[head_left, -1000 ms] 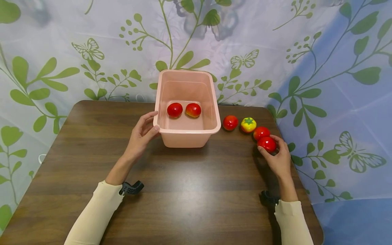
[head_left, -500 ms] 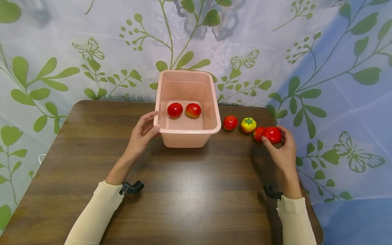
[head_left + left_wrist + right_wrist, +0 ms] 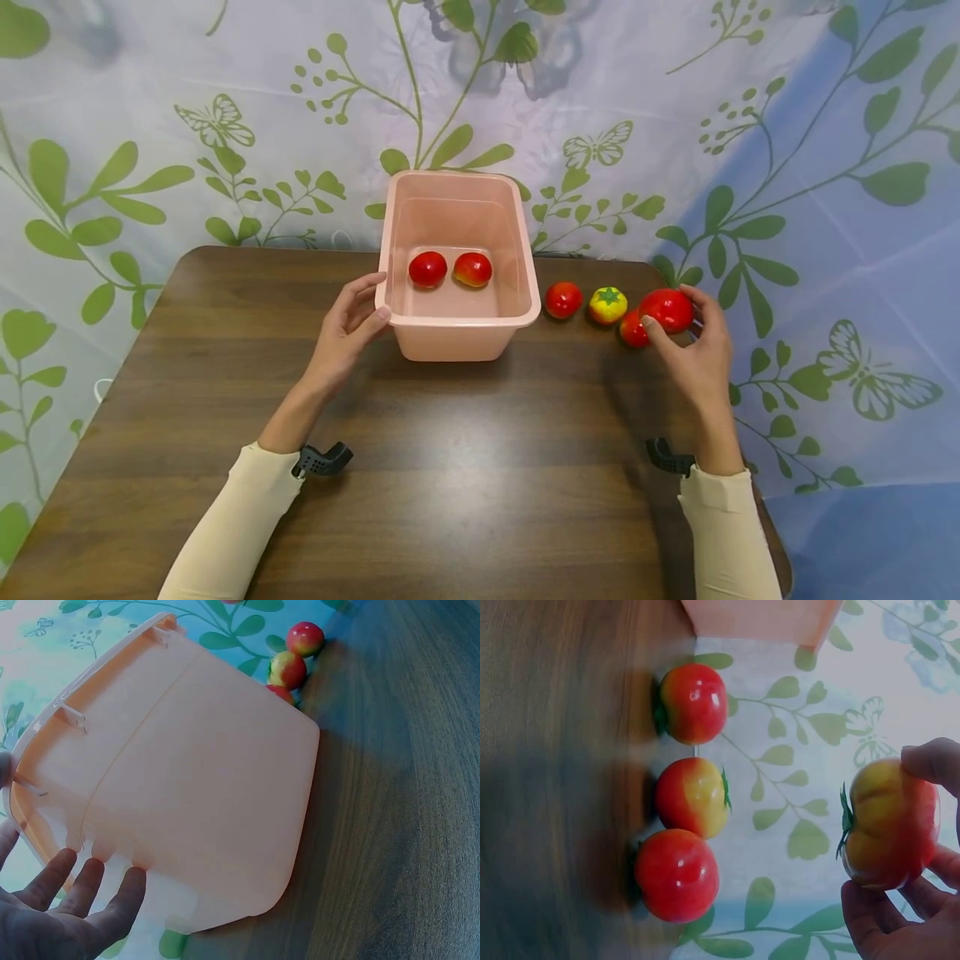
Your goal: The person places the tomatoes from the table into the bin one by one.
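My right hand [image 3: 701, 354] holds a red tomato [image 3: 667, 311] between thumb and fingers at the right of the table. In the right wrist view this tomato [image 3: 892, 823] shows yellow and red skin and a green leafy top, and it hangs apart from the row. Beside it in the head view are a partly covered red tomato [image 3: 633, 330], a yellow one with its green top up [image 3: 607, 306] and a red one [image 3: 563, 300]. My left hand [image 3: 347, 325] grips the left front of a pink plastic bin [image 3: 459, 342], its fingers [image 3: 124, 904] against the outer wall.
Two red tomatoes, one on the left [image 3: 427, 270] and one on the right [image 3: 472, 270], lie on the bin's floor. The brown wooden table [image 3: 450, 467] ends at a wall cloth [image 3: 285, 117] with green leaves and butterflies, at the back and along the right.
My right hand has raised its tomato and carried it slightly away from me and to the right, off the one beside it. The left hand and the bin have stayed put.
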{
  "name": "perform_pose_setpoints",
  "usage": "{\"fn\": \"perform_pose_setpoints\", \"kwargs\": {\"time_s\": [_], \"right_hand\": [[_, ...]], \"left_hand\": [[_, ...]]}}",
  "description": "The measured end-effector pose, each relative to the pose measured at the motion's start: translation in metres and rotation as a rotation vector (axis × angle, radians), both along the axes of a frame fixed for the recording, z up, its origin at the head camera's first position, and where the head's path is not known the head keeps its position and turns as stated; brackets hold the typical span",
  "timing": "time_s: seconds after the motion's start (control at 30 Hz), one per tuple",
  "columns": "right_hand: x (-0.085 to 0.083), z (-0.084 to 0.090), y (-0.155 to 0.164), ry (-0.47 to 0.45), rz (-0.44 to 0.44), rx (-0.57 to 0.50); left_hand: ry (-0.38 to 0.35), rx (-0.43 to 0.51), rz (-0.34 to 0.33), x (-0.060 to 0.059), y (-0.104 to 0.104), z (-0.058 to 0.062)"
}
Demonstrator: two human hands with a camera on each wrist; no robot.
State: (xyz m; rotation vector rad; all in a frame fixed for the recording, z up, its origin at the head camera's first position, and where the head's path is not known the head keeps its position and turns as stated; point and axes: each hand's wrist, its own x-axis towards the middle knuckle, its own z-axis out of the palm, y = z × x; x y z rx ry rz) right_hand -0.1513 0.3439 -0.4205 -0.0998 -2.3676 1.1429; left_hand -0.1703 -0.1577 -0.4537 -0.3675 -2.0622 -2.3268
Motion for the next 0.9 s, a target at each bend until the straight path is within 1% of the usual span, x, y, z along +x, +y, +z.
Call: {"fn": "perform_pose_setpoints", "kwargs": {"time_s": [0.3, 0.53, 0.73, 0.9], "right_hand": [[-0.005, 0.005, -0.008, 0.022, 0.012, 0.014], [-0.012, 0.012, -0.025, 0.051, 0.086, 0.003], [-0.020, 0.018, -0.048, 0.059, 0.119, -0.005], [-0.027, 0.024, -0.069, 0.069, 0.188, -0.023]], "left_hand": [[0.015, -0.006, 0.000, 0.000, 0.001, 0.000], [0.014, -0.004, 0.005, 0.000, 0.000, -0.001], [0.011, -0.012, 0.003, 0.000, -0.001, -0.001], [0.007, -0.008, 0.003, 0.001, 0.000, 0.000]]}}
